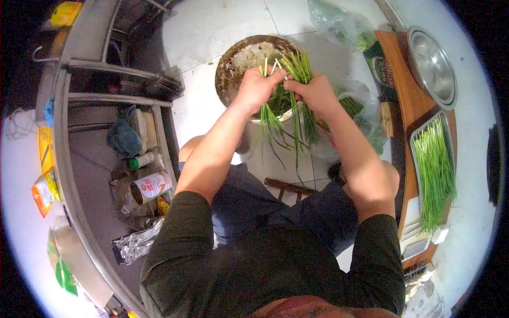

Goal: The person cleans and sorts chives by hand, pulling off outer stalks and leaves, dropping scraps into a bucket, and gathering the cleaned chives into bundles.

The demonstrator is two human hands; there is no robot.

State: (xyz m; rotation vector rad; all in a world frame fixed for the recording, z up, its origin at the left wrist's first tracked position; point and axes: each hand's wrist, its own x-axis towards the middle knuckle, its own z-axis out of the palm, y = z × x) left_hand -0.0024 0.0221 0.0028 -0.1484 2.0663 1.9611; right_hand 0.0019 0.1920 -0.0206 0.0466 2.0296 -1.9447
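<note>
My left hand (pixel 258 87) is closed round a few chive stalks, their white ends poking up above the fingers and green leaves hanging below. In my right hand (pixel 316 94) is a thicker bunch of chives (pixel 298 66), with leaf tips trailing down past the wrist. The fingertips of both hands meet or nearly meet. Beneath them stands a round, stained bucket (pixel 225 69) with green scraps inside, partly hidden by my hands. To the right, a metal tray (pixel 416 130) carries long chives (pixel 433 169) laid lengthwise.
A steel bowl (pixel 432 66) sits on the wooden surface (pixel 395 58) at right. Plastic bags (pixel 339 21) with greens lie on the tiled floor. A metal-framed shelf at left holds a can (pixel 152 186), a blue cloth (pixel 124 137) and crumpled foil (pixel 137 245). A wooden stool (pixel 289 186) shows between the legs.
</note>
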